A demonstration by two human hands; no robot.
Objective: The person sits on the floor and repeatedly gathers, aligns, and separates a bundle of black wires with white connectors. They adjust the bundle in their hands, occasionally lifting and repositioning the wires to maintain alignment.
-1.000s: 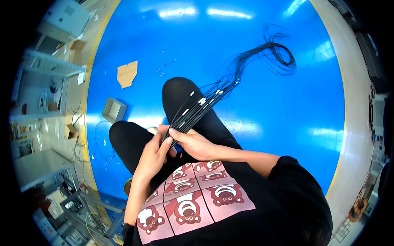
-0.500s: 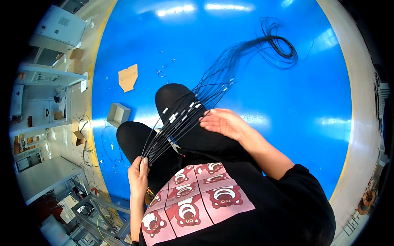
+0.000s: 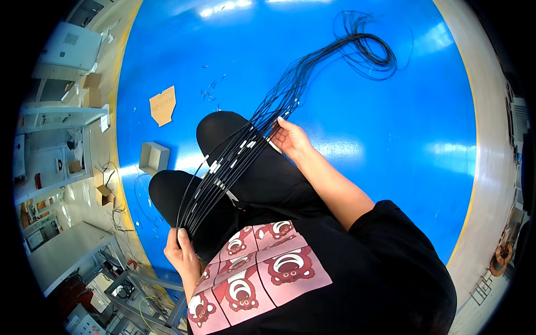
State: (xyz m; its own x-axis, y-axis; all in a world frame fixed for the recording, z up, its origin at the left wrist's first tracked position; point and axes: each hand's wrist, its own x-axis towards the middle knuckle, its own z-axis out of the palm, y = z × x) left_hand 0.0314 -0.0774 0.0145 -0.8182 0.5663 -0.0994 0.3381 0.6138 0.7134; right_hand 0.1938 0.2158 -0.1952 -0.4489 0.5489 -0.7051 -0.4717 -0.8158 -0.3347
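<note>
A bundle of thin black cables (image 3: 234,149) with small white labels lies slantwise across my lap. My left hand (image 3: 183,254) is closed on its near end, thumb on top. Farther along, my right hand (image 3: 293,140) is at the bundle's right edge, thumb against the cables and fingers curled in beside them; the fingertips are partly hidden. Beyond it the cables run onto the blue floor (image 3: 391,184) and end in a loose coil (image 3: 382,56) at the far right.
A flat piece of cardboard (image 3: 162,106) and an open grey box (image 3: 154,158) lie on the floor to the left. Small scraps (image 3: 209,92) are scattered near the cardboard. Metal cabinets (image 3: 75,251) and a frame (image 3: 146,296) stand along the left side.
My right hand has moved from lying flat beside the cables to curling in at their edge, slightly farther along. The cables are drawn straighter and closer together. My view has shifted a little.
</note>
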